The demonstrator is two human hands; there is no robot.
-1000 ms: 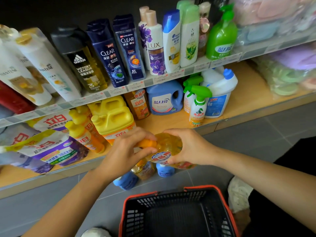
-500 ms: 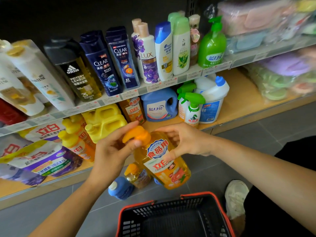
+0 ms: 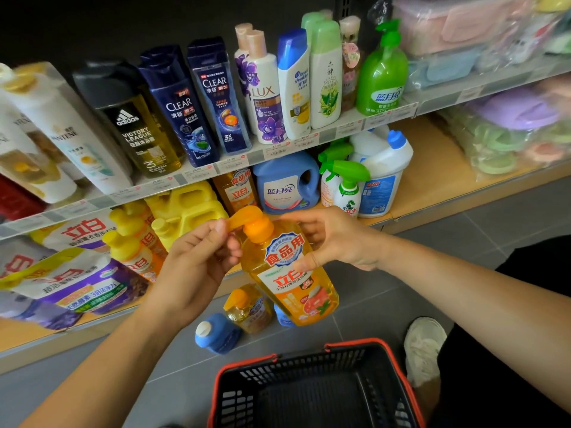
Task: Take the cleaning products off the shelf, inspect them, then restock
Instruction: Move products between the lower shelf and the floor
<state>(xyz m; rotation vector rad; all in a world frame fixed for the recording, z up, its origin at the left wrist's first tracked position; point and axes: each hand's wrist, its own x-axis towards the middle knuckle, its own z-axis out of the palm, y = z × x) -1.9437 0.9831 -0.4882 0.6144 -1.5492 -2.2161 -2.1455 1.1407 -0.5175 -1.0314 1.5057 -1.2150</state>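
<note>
– grey floor tiles (image 3: 386,291) run along the foot of a shop rack. what sits on it?
– two levels. the upper shelf (image 3: 340,131) carries shampoo bottles (image 3: 182,109) and body washes in a row behind price tags, with a green pump bottle (image 3: 383,72) at the right end. the lower shelf (image 3: 432,180) is pale wood and holds refill pouches (image 3: 77,282) at the left, then yellow jugs (image 3: 185,205), a blue detergent jug (image 3: 285,186) and green-triggered spray bottles (image 3: 347,186).
– and on the floor?
– a black basket (image 3: 398,366) with a red rim at the bottom edge and a white shoe (image 3: 423,347) to its right. close to the shelf base are a blue bottle (image 3: 216,333) with a white cap and a small orange bottle (image 3: 247,307).
– where is the dish soap bottle (image 3: 290,273)?
– off the shelf, held in the air in front of the lower level, over the tiles just beyond the basket. it leans, top toward the left.
– how does it look?
– clear plastic full of amber-orange liquid, with an orange pump on top. the label has a blue and white badge, red characters and a fruit picture lower down.
– the hands?
– the left hand (image 3: 197,267) has its fingers and thumb curled in, pinching the pump spout (image 3: 244,219). the right hand (image 3: 336,242) wraps the bottle's shoulder, thumb pressed on the front label and fingers curled behind.
</note>
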